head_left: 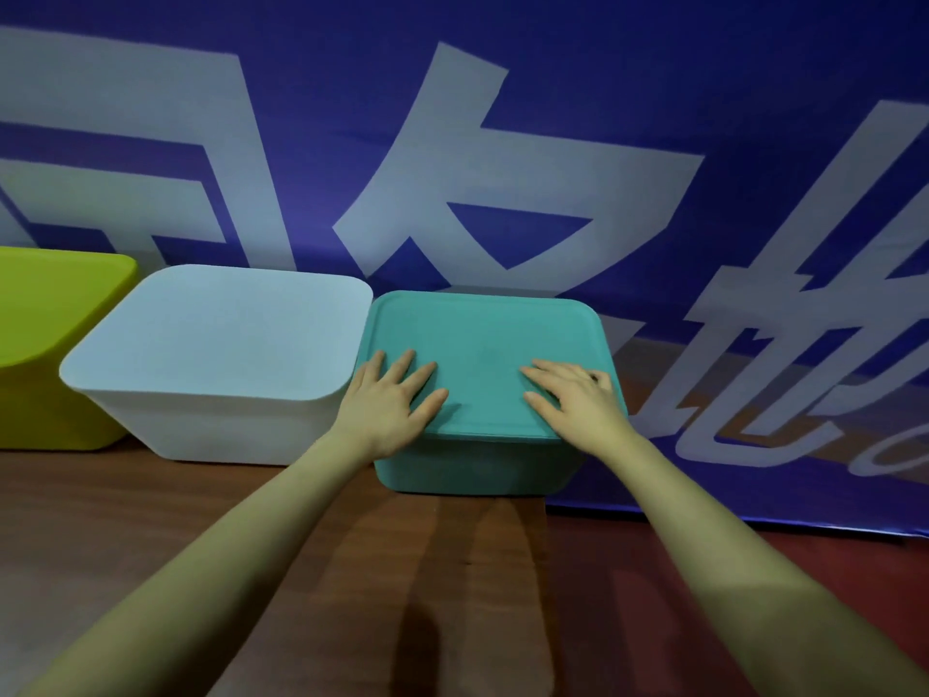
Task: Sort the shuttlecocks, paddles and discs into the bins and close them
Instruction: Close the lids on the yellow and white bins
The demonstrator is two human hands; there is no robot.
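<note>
While both palms lie flat, fingers straight and spread, left hand (389,402) and right hand (573,397) press the teal lid (477,344) | lid sits on teal bin (467,465), rightmost of 3 | white bin (216,344) touching beside it, lidded | green bin (45,344) far left | all on brown table (151,520) | blue banner (603,143) behind

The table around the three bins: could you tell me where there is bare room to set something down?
Bare table lies in front of the white bin and green bin. Beside the teal bin, the blue banner covers the table. The bins stand packed together.
</note>
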